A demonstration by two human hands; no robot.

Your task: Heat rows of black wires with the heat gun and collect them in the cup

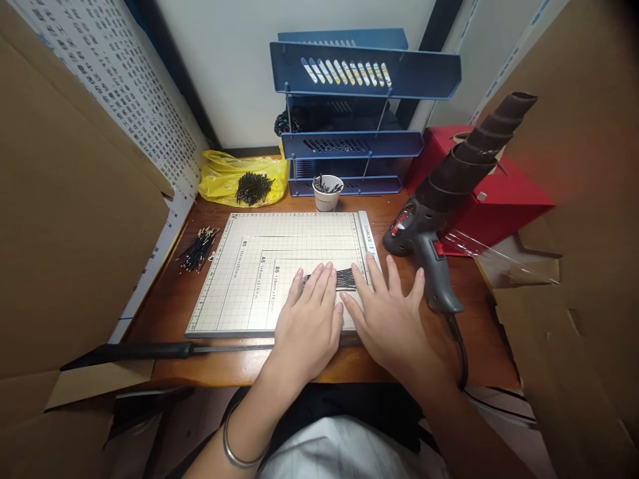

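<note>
A row of thin black wire pieces [346, 280] lies side by side on the printed board of a paper cutter [239, 286], near its right edge. My left hand [310, 319] lies flat over their left part, fingers stretched out and close together, hiding some of them. Spread wide, the fingers of my right hand [392, 309] rest at the right end of the row, by the cutter's metal edge strip [368, 233]. Neither hand grips anything. In front of the board runs the cutter's blade arm with a black handle [150, 350].
A heat gun [434, 233] stands nozzle-up at the right, before a red box [504, 199]. Behind the board are a paper cup [327, 203] of black pieces, a yellow bag [214, 176] with a black pile, and blue trays [349, 146]. Loose wires [200, 249] lie left.
</note>
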